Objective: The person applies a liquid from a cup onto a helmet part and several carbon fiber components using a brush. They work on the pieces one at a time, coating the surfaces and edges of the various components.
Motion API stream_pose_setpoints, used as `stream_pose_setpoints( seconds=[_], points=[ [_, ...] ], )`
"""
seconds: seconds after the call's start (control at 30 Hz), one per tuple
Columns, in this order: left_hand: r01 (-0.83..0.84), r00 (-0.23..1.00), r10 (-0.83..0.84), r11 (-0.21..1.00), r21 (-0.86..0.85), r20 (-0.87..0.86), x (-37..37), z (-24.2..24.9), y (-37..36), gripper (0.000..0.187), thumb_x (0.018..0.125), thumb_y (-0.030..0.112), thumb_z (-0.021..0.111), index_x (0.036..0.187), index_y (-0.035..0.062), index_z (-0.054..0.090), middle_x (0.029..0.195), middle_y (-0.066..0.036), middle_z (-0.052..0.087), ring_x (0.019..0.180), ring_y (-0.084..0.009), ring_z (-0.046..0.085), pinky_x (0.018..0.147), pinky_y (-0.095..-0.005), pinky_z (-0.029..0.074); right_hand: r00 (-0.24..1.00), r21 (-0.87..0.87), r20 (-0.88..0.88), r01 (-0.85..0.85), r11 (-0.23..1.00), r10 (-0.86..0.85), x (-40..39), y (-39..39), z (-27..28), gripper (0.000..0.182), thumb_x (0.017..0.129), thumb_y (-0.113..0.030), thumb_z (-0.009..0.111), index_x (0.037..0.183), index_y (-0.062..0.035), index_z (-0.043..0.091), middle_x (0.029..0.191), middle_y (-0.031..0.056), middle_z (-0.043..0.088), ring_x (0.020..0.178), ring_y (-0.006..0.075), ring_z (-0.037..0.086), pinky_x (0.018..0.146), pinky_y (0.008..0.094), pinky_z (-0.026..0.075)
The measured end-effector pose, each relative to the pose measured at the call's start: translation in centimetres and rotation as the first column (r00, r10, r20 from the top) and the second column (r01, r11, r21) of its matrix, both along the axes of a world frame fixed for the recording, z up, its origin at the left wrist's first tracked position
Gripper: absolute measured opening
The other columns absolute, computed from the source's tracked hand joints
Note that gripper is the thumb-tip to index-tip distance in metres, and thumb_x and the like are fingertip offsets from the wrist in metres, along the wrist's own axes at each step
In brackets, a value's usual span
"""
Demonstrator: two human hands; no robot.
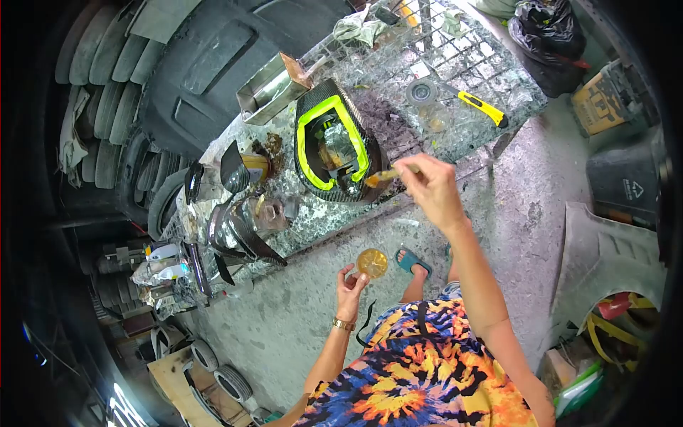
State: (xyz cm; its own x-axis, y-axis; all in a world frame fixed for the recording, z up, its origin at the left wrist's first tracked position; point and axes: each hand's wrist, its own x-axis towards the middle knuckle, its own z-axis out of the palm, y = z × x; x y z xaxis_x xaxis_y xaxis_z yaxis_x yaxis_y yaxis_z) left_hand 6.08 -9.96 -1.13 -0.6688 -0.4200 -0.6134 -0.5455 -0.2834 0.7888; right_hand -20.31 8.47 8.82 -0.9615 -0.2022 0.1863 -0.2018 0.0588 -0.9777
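Note:
My right hand [430,186] is closed around the handle of a small brush [385,176]. Its amber-wet bristles are right at the lower right edge of a black carbon-fibre part [334,188]. Bright yellow-green tape [304,153] lines the opening of this hollow part, which lies on the bench. Lower down, away from the bench, my left hand [348,288] grips a small clear cup [372,263] of amber liquid between thumb and fingers.
On the littered bench [455,135] are a yellow utility knife [482,108], a roll of tape [421,92] and a metal box [274,89]. Curved carbon-fibre pieces [245,238] and a can [256,166] are at its left. A grey fender [605,249] stands at right.

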Motion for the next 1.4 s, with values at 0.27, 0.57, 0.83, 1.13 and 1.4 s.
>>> stream_pose_setpoints(
  seconds=[0.27, 0.57, 0.83, 1.13, 1.4],
  points=[
    [-0.074, 0.997, 0.075, 0.996, 0.039, -0.023, -0.3, 0.5, 0.6, 0.048, 0.086, 0.008, 0.066, 0.126, 0.0061, 0.039, 0.098, -0.006, 0.059, 0.095, -0.0149, 0.058, 0.088, -0.0313, 0.05, 0.926, -0.214, 0.361, -0.032, 0.976, 0.11, 0.3, 2.9, -1.1, 0.012, 0.091, -0.01, 0.06, 0.097, -0.0029, 0.067, 0.072, 0.0014, 0.059, 0.055, 0.0033, 0.053, 0.043, 0.0185, 0.041],
    [-0.051, 0.999, 0.052, 0.998, 0.019, -0.015, -1.2, 0.2, 1.8, 0.043, 0.088, 0.013, 0.065, 0.124, 0.01, 0.042, 0.101, -0.006, 0.058, 0.091, -0.0152, 0.061, 0.089, -0.0322, 0.05, 0.891, -0.542, 0.453, 0.245, 0.804, 0.034, -0.8, 2.0, -4.8, 0.02, 0.093, -0.017, 0.057, 0.1, 0.0001, 0.065, 0.073, 0.0035, 0.062, 0.053, 0.0051, 0.053, 0.04, 0.0195, 0.042],
    [-0.06, 0.998, 0.059, 0.998, 0.03, 0.017, -2.5, 0.9, 3.5, 0.049, 0.087, 0.01, 0.066, 0.126, 0.0055, 0.038, 0.101, -0.008, 0.061, 0.092, -0.0152, 0.06, 0.086, -0.0304, 0.05, 0.757, -0.454, 0.653, 0.407, 0.793, -0.015, 0.5, 3.1, -6.6, 0.023, 0.093, -0.021, 0.058, 0.1, 0.0, 0.065, 0.073, 0.0043, 0.063, 0.052, 0.0062, 0.054, 0.039, 0.0207, 0.044],
    [-0.07, 0.997, 0.07, 0.997, -0.025, 0.013, -3.6, 1.2, 4.6, 0.049, 0.088, 0.014, 0.065, 0.127, 0.0066, 0.037, 0.105, -0.01, 0.058, 0.094, -0.0159, 0.06, 0.09, -0.0315, 0.05, 0.772, -0.357, 0.635, 0.27, 0.894, 0.021, 1.9, 4.6, -7.4, 0.019, 0.093, -0.017, 0.058, 0.099, 0.0002, 0.065, 0.072, 0.0036, 0.062, 0.05, 0.0053, 0.052, 0.042, 0.0198, 0.04],
    [-0.07, 0.996, 0.067, 0.995, -0.066, -0.051, -6.1, 2.3, 5.8, 0.053, 0.086, 0.011, 0.067, 0.129, 0.0067, 0.035, 0.105, -0.009, 0.059, 0.096, -0.0155, 0.058, 0.09, -0.0305, 0.048, 0.916, 0.255, 0.004, -0.389, 0.885, 0.401, 5.8, 5.5, -5.0, 0.012, 0.085, -0.014, 0.062, 0.091, -0.0046, 0.066, 0.078, 0.0084, 0.059, 0.066, 0.0225, 0.061, 0.056, 0.0306, 0.046]
  ],
)
